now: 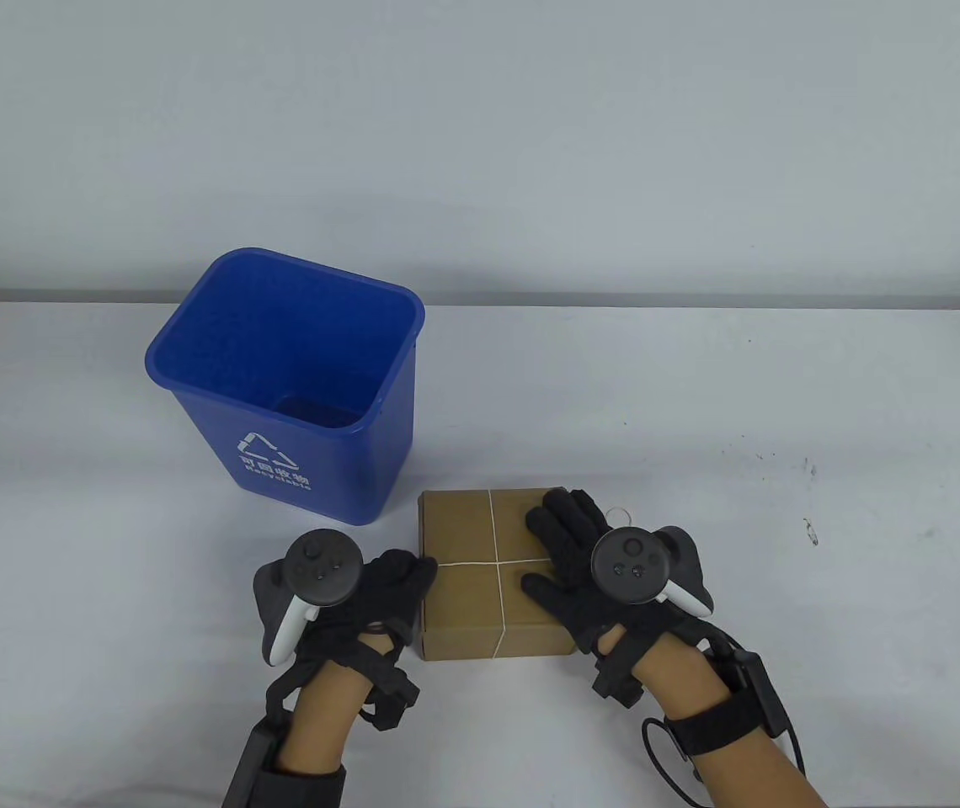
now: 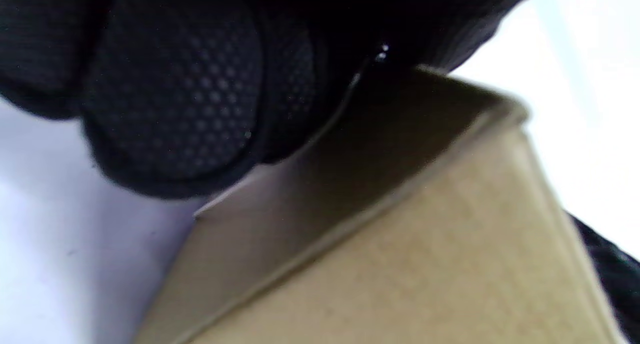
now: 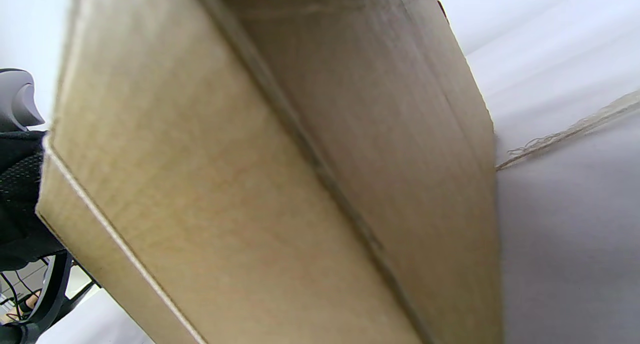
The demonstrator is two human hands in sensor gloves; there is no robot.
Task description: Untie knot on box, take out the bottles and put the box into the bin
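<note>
The cardboard box (image 1: 480, 581) lies flat on the white table (image 1: 783, 471), near its front edge and between the two gloved hands, its flaps closed and a thin pale string (image 1: 494, 539) tied round it in a cross that meets near the middle of the lid. A loose, frayed end of that string trails over the table on the box's right side, plain in the right wrist view, and shows as a small loop just beyond the right fingertips in the table view. The right hand (image 1: 577, 560) rests on top of the box's right half, its fingers (image 1: 560, 515) laid out straight and close together towards the far right corner, the thumb stretched along the lid near the string crossing; it presses flat and pinches nothing. The left hand (image 1: 379, 593) sits against the box's left side, its fingertips touching the upper left edge; the left wrist view shows a gloved finger lying over that edge, but whether it grips or only leans there I cannot tell. Just behind and to the left of the box stands the blue recycling bin (image 1: 299, 379), upright and open-topped, with a white recycling triangle and lettering on its near face.
</note>
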